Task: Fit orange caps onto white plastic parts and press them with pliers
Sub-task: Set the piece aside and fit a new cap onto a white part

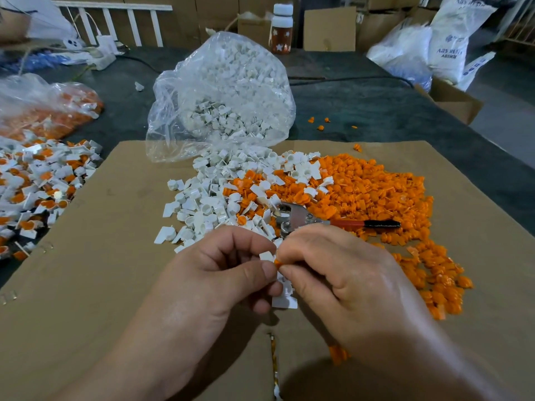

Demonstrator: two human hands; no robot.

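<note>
Head view: the left hand [228,273] pinches a white plastic part [267,256]; the right hand [341,273] pinches an orange cap [278,263] against it, above the cardboard sheet [86,285] on the tabletop [362,111]. The pliers [312,219] lie untouched on the mixed pile just beyond. Risk: a tilted cap would likely seat crooked and crack or pop off under pressing.

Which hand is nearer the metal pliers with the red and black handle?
Right. The right hand sits just below the metal pliers with the red and black handle, its knuckles overlapping them; the left hand is further left.
</note>
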